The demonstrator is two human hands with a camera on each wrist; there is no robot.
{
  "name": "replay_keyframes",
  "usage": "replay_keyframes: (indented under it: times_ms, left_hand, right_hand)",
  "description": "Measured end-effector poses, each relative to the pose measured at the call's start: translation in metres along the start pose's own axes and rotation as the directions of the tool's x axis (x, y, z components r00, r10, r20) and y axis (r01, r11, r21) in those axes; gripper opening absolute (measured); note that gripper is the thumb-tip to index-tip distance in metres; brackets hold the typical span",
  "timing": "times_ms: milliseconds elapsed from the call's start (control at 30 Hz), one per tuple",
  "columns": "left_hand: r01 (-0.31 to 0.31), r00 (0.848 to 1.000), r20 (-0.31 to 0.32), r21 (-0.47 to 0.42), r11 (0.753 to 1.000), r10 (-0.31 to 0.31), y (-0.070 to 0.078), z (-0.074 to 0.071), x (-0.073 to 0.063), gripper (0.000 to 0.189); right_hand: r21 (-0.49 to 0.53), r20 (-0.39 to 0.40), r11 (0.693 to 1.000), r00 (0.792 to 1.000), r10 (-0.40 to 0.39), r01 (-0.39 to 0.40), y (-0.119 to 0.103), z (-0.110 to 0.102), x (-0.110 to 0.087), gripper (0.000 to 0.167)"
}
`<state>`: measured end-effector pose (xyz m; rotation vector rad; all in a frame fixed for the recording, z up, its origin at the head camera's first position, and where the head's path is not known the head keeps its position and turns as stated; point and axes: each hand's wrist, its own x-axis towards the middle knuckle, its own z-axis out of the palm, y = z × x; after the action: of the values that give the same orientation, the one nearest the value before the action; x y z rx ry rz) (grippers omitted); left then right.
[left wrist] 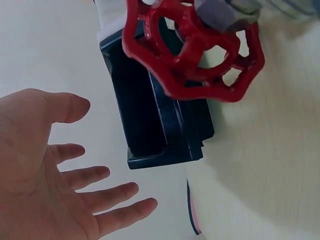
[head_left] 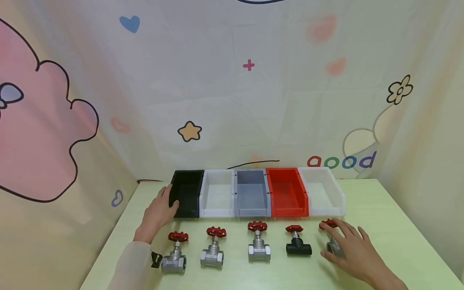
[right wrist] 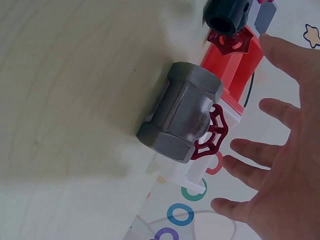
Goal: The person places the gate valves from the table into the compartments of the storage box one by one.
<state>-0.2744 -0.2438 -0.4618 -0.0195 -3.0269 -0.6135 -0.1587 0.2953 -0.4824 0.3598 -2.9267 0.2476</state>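
My left hand [head_left: 156,214] is at the left side of the black bin [head_left: 186,193], fingers spread and holding nothing. In the left wrist view a valve's red handwheel [left wrist: 192,55] looms close to the camera. My right hand [head_left: 353,250] hovers over the rightmost gate valve [head_left: 334,246], partly hiding it in the head view. The right wrist view shows that valve's grey metal body [right wrist: 182,112] lying on the table, its red handwheel toward my straight, parted fingers. Left of it stands a black tee-shaped valve [head_left: 299,246] with a red handwheel.
Further left stand silver valves with red handwheels: one in the middle [head_left: 259,247], one beside it [head_left: 212,254], and one near my left sleeve [head_left: 175,259]. Behind them run a white bin [head_left: 218,211], a grey bin [head_left: 252,211], a red bin [head_left: 289,211] and another white bin [head_left: 326,211].
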Motion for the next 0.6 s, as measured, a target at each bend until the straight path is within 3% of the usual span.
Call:
replay_keyframes:
  times_ms: [267,600]
  left_hand:
    - [0.031,0.999,0.047,-0.072,0.997,-0.027,-0.008,0.001,0.011,0.072]
    - [0.025,0.997,0.079,-0.127,0.992,-0.015,-0.015,0.006,0.018,0.071]
  right_hand:
    - [-0.015,0.046,1.0,0.999,0.006,-0.005,0.004,0.003,-0.003,0.081]
    - [-0.005,0.088,1.0,0.996,0.003,-0.003,0.008,0.005,-0.005,0.076]
